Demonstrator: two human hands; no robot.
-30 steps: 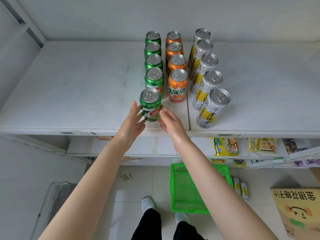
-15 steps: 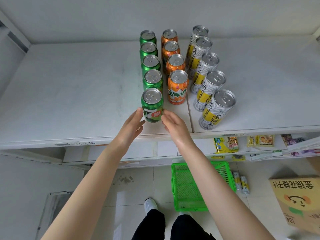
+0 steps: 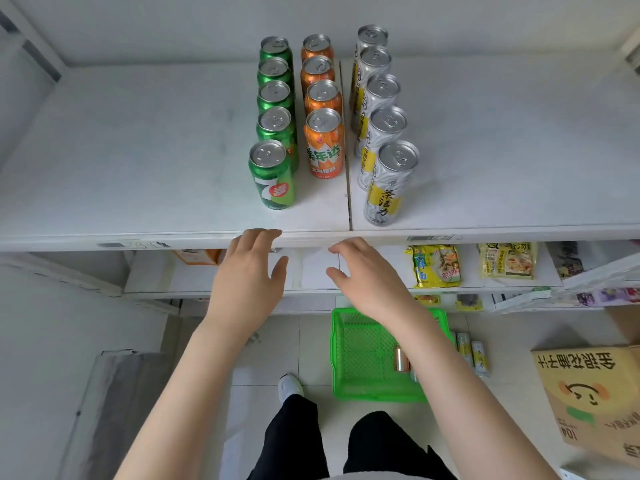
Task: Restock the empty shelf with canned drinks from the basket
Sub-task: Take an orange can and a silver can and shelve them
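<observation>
Five green cans (image 3: 272,174), four orange cans (image 3: 322,147) and five slim silver cans (image 3: 389,183) stand on the shelf (image 3: 138,150), smooth metal cylinders. My left hand (image 3: 247,282) and right hand (image 3: 370,282) are empty, fingers relaxed.

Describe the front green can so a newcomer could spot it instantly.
The white top shelf holds three front-to-back rows of cans. In the left row, all green, the front green can stands nearest the shelf edge. Unlike the four green cans behind it, its whole label shows, a white 7 with a red spot.
</observation>
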